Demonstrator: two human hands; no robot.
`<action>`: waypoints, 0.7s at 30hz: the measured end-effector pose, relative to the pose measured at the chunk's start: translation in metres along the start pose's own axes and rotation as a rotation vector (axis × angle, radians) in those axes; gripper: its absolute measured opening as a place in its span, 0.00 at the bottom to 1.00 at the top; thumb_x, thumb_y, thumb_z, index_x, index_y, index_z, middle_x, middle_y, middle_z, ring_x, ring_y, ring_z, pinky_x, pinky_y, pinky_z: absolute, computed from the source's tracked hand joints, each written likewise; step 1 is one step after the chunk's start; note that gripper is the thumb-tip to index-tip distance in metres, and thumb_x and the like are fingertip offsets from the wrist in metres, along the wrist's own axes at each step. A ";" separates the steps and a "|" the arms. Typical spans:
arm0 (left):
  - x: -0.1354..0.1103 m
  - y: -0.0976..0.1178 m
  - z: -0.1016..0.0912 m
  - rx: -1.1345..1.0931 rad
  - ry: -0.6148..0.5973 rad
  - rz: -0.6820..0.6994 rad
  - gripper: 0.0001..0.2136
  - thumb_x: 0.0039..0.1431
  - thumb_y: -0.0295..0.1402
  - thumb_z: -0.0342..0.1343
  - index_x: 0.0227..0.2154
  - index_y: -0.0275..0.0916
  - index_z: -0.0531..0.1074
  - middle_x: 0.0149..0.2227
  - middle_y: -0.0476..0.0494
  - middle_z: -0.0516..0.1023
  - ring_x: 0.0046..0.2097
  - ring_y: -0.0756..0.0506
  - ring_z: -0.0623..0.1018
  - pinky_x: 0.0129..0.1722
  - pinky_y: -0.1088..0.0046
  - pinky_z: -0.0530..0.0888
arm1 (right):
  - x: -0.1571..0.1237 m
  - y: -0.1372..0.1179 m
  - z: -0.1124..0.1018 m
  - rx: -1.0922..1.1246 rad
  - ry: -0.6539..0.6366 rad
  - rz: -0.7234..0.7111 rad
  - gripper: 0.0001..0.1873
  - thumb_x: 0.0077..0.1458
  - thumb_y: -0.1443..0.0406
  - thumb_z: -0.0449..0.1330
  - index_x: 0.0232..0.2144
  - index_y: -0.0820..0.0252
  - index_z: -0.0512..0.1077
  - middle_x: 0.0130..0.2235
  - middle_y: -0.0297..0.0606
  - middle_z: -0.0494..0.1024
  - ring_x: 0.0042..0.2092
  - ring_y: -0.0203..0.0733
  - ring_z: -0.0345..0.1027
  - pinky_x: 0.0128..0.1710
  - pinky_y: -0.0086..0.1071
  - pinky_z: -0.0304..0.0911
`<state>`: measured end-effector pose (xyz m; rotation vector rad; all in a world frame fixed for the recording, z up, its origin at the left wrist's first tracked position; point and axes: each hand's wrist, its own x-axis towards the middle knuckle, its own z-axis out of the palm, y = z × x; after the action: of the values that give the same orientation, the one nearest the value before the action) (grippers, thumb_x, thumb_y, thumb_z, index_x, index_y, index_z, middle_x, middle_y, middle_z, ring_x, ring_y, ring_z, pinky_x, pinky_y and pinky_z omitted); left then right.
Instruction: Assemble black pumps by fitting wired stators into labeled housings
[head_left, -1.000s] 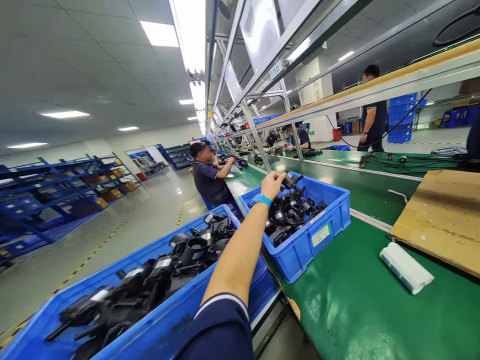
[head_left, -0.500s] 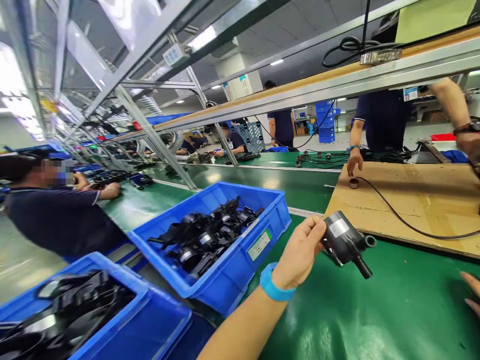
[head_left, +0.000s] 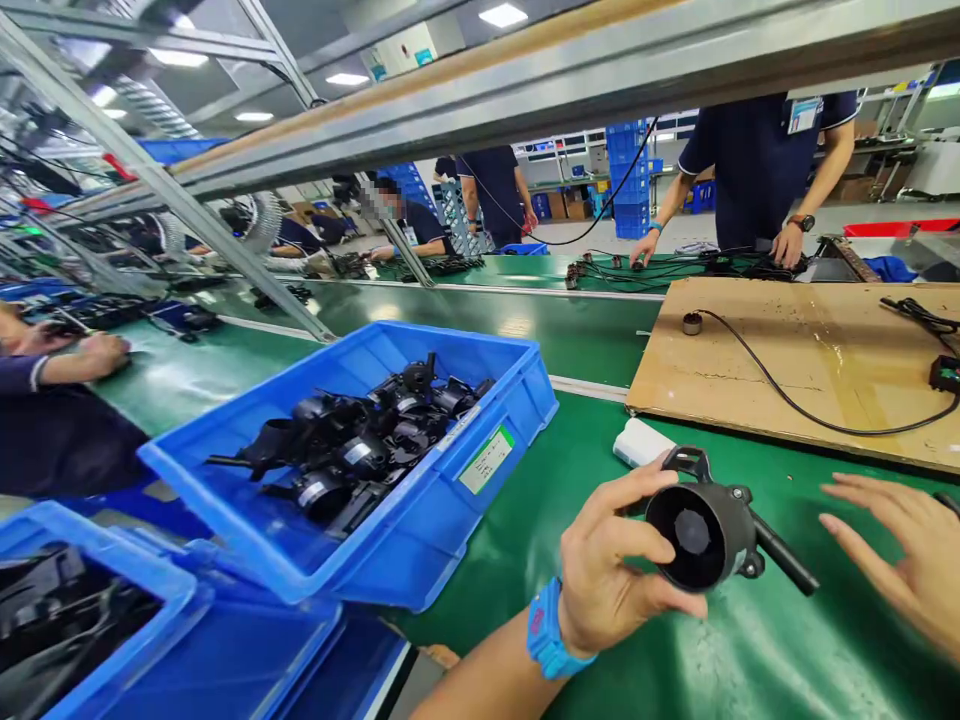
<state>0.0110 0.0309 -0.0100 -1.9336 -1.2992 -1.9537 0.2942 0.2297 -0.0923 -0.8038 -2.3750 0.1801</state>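
My left hand, a blue band on its wrist, grips a black plastic housing between thumb and fingers. The housing's round open mouth is turned toward me, and a thin pipe sticks out from its right side. At the right edge, my right hand is spread with nothing in it, a little apart from the pipe's end. Just behind the housing a white object lies on the green table, partly covered. To the left stands a blue bin holding several similar black parts.
A second blue bin with black parts is at lower left. A cardboard sheet bears a cable with a round metal end. A metal shelf beam crosses above. Co-workers sit at left and stand across the table.
The housing has turned so its open mouth faces me. My right hand has come further into view. The co-worker's hand opposite has left the cable's round end. My view has shifted to the right.
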 end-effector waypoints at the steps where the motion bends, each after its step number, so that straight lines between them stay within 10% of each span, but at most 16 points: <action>1: 0.000 0.000 -0.002 0.000 -0.011 0.029 0.19 0.52 0.48 0.67 0.32 0.39 0.70 0.53 0.40 0.79 0.55 0.40 0.81 0.58 0.61 0.78 | 0.012 -0.003 0.001 0.030 -0.012 0.037 0.22 0.62 0.44 0.55 0.48 0.48 0.75 0.51 0.38 0.79 0.49 0.56 0.74 0.50 0.53 0.69; 5: -0.001 0.003 -0.008 0.010 -0.023 0.053 0.16 0.53 0.43 0.69 0.34 0.40 0.70 0.55 0.42 0.77 0.57 0.39 0.79 0.60 0.58 0.76 | 0.073 -0.011 0.012 0.133 -0.121 0.236 0.28 0.62 0.40 0.53 0.51 0.50 0.74 0.52 0.37 0.79 0.27 0.43 0.71 0.35 0.44 0.71; 10: -0.007 0.008 -0.012 0.014 -0.003 -0.094 0.13 0.54 0.42 0.70 0.38 0.46 0.73 0.54 0.42 0.78 0.56 0.37 0.80 0.60 0.49 0.75 | 0.159 0.000 0.065 0.098 -0.262 0.272 0.33 0.63 0.45 0.53 0.60 0.61 0.69 0.61 0.47 0.72 0.59 0.58 0.67 0.61 0.49 0.62; 17: -0.024 -0.006 -0.018 0.164 -0.044 -0.009 0.19 0.40 0.38 0.77 0.32 0.46 0.73 0.50 0.45 0.81 0.49 0.36 0.83 0.54 0.48 0.79 | 0.252 0.021 0.130 -0.095 -0.300 0.447 0.42 0.62 0.44 0.55 0.62 0.76 0.63 0.61 0.66 0.67 0.62 0.67 0.62 0.61 0.56 0.57; 21: -0.043 -0.012 -0.017 0.135 -0.023 -0.178 0.16 0.41 0.41 0.77 0.28 0.48 0.74 0.41 0.49 0.83 0.47 0.37 0.83 0.53 0.47 0.80 | 0.277 0.018 0.139 -0.213 -0.208 0.414 0.49 0.61 0.43 0.58 0.63 0.86 0.59 0.61 0.77 0.62 0.66 0.73 0.51 0.62 0.60 0.43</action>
<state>-0.0018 0.0078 -0.0499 -1.8393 -1.6157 -1.8675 0.0476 0.4165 -0.0673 -1.4387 -2.4178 0.1875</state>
